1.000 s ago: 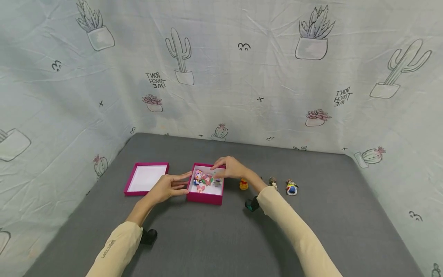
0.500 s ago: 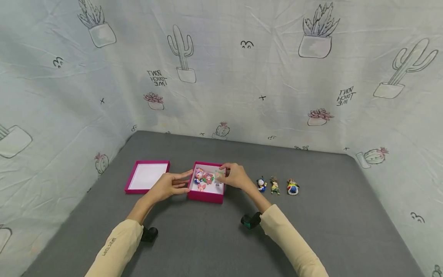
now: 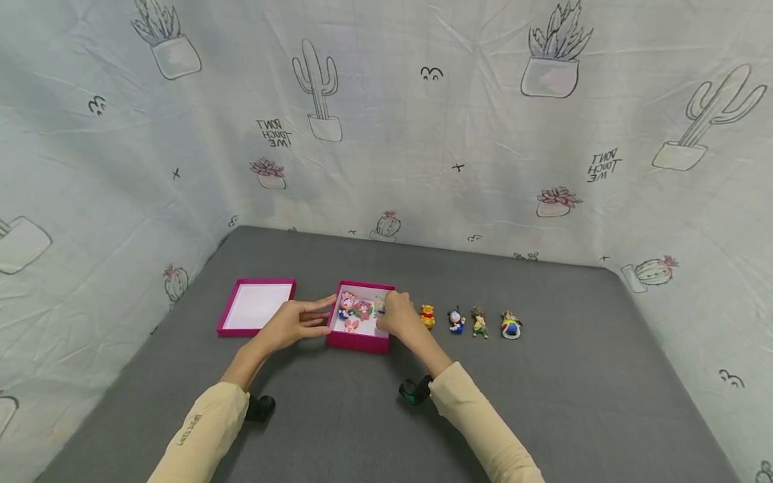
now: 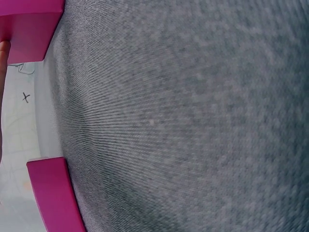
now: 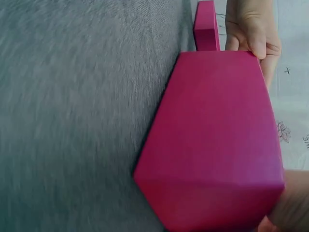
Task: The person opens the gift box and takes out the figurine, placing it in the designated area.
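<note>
A magenta box (image 3: pixel 358 342) with a white inside stands on the grey cloth with several small figurines (image 3: pixel 347 305) in it. My left hand (image 3: pixel 294 325) lies along its left side, fingers extended, and the right wrist view shows the thumb (image 5: pixel 259 44) against a corner. My right hand (image 3: pixel 400 315) reaches over the right rim with bent fingers at a small greenish-purple figurine (image 3: pixel 380 305) inside the box. The hand itself hides part of that figurine and most of the fingertips.
Left of the box lies its magenta lid (image 3: pixel 256 308), white inside facing up. To the right stand a yellow bear figurine (image 3: pixel 427 316), a blue-and-white figurine (image 3: pixel 456 321), a green-brown one (image 3: pixel 480 323) and a multicoloured one (image 3: pixel 510 325). A patterned curtain (image 3: pixel 386 161) hangs behind.
My right hand has moved down over the box's right rim, its fingers drawn in closer at the greenish-purple figurine. The bear figurine shows fully again. My left hand stays in place.
</note>
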Action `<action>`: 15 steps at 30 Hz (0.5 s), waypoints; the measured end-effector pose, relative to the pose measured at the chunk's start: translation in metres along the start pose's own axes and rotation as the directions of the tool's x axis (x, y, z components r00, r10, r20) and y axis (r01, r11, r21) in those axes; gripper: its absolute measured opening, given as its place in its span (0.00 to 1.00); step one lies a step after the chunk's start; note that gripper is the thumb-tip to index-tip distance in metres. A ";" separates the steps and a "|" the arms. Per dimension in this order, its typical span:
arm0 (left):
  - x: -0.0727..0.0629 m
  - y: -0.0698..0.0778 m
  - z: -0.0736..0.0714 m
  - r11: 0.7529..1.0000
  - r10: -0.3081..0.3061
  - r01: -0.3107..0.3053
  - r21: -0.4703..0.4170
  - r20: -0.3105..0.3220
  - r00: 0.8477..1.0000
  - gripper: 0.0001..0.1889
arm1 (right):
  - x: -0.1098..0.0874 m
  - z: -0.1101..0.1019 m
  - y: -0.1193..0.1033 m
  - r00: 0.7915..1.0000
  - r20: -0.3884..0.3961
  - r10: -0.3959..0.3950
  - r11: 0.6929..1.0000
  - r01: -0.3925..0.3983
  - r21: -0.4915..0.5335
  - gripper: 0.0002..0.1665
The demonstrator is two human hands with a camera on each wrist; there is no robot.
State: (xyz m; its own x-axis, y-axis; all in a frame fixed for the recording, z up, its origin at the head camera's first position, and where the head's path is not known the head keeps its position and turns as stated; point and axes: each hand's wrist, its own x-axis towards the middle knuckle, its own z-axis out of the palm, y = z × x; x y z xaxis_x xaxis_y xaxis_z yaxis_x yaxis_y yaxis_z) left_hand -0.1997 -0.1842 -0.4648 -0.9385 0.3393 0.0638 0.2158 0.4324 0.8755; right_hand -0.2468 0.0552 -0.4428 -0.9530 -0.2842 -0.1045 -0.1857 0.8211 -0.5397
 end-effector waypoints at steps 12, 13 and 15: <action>-0.002 0.000 -0.001 1.000 0.015 -0.015 0.000 -0.005 1.000 0.35 | 0.003 0.007 -0.001 0.998 -0.062 -0.003 1.000 0.003 -0.009 0.22; -0.002 0.001 0.000 1.000 0.016 -0.016 -0.002 -0.004 1.000 0.35 | 0.003 0.008 -0.001 0.998 -0.066 -0.001 1.000 0.000 -0.013 0.23; -0.002 0.001 0.001 1.000 0.017 -0.017 -0.003 -0.002 1.000 0.35 | 0.002 0.009 0.000 0.997 -0.076 0.000 1.000 -0.002 -0.030 0.24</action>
State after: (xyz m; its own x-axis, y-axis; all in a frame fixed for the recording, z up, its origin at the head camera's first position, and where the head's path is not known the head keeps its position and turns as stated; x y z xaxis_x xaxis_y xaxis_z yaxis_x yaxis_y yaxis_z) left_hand -0.1972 -0.1841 -0.4647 -0.9353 0.3448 0.0797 0.2308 0.4238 0.8758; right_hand -0.2461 0.0503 -0.4499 -0.9684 -0.2460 -0.0408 -0.1908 0.8361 -0.5143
